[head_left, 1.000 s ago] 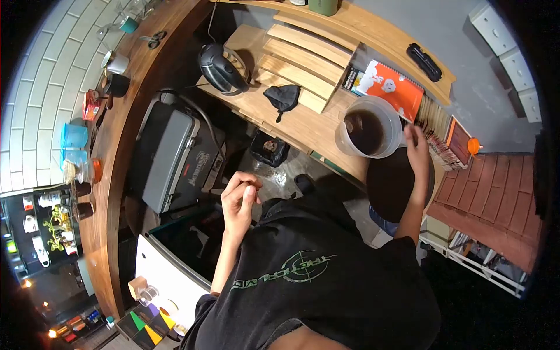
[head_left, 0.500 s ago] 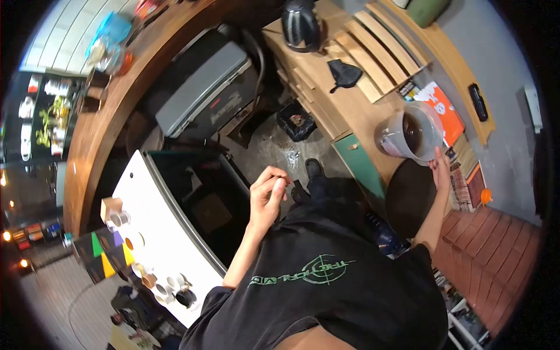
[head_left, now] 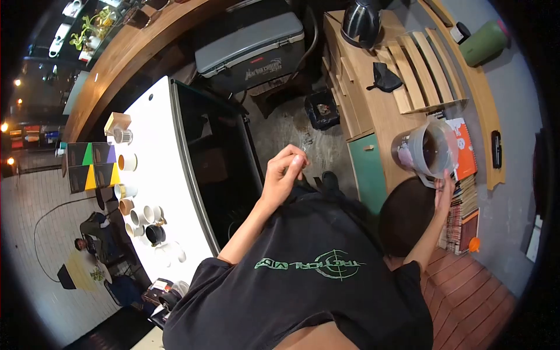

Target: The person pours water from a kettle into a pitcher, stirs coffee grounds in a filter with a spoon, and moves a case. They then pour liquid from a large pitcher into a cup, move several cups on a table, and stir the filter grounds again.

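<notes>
My right hand [head_left: 445,190] is closed around the handle of a clear plastic pitcher [head_left: 417,147]. Dark brown liquid shows inside it, and the pitcher is held beside the wooden counter [head_left: 392,121]. My left hand [head_left: 286,169] is in front of my body, its fingers curled in with the thumb over them. Whether anything lies inside those fingers is hidden. Near the pitcher are an orange-and-white book [head_left: 462,149] and a round dark stool seat [head_left: 407,217].
Several cups [head_left: 127,162] stand on a white-topped unit [head_left: 169,204] to the left. Ahead are a grey cooler box [head_left: 251,44] and a black bin [head_left: 322,111]. A kettle [head_left: 360,23] and black cloth [head_left: 385,77] sit on the counter. A person [head_left: 93,233] is far left.
My view has turned, so the cooler and counter sit further right. The pitcher stays in my right hand, and my left hand stays curled. More of the cup-covered white top shows.
</notes>
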Motion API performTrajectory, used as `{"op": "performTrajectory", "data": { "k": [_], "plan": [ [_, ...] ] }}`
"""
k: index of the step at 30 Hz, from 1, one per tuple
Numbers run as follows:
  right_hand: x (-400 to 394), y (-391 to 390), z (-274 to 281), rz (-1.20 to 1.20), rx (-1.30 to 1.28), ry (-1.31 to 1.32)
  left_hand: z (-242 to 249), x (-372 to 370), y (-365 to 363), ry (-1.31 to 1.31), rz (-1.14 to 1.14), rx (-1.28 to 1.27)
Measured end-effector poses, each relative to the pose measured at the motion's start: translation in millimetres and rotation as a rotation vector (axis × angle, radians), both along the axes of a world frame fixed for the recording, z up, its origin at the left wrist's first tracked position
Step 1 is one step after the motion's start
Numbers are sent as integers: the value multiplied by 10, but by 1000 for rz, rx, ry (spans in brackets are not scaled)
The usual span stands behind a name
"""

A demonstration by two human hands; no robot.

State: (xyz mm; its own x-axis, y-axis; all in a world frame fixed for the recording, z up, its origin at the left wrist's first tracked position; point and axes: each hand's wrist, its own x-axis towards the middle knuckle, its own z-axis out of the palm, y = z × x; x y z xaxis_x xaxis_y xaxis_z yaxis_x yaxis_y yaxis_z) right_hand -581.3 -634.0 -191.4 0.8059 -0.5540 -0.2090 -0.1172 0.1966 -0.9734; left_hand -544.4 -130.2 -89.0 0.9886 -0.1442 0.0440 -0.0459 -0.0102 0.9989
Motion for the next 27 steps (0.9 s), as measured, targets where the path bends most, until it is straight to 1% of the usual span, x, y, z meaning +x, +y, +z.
{"op": "performTrajectory", "data": {
  "k": [2,4,5,6,8,10,12,14,16,18,19,20,21,23,24,26,27],
  "plan": [
    [-25,-62,-37,87,28,-15,23,-51,-155,-27,38,-36],
    [20,95,-47,-76,35,-34,30,-106,-276,5,53,-40],
    [25,123,-70,-99,35,-52,40,-139,-335,4,51,-33],
    [23,135,-101,-118,37,-68,68,-178,-386,-9,50,-13],
    [7,103,-149,-83,62,-88,86,-250,-457,-29,66,32],
    [-6,95,-171,-64,81,-91,65,-328,-493,-27,118,36],
    [-23,113,-123,-32,21,-71,62,-437,-508,52,186,16],
    [-20,135,31,18,34,-59,59,-545,-455,34,225,42],
    [-31,175,164,-47,109,-33,66,-624,-367,8,269,68],
    [-8,148,165,12,104,-57,75,-725,-256,4,371,50],
    [34,250,256,76,78,-74,28,-775,-180,-28,417,63],
    [63,372,397,139,49,-95,63,-829,-141,0,483,36],
    [102,449,480,163,41,-99,48,-890,-75,-16,533,49],
    [194,641,634,351,8,-52,34,-1014,75,-46,623,50],
    [230,795,714,376,0,-52,13,-1088,150,-82,665,70],
    [354,1173,871,475,30,-33,40,-1249,287,-42,777,149],
    [418,1238,786,491,58,-56,31,-1329,364,-39,829,185]
  ]
}}
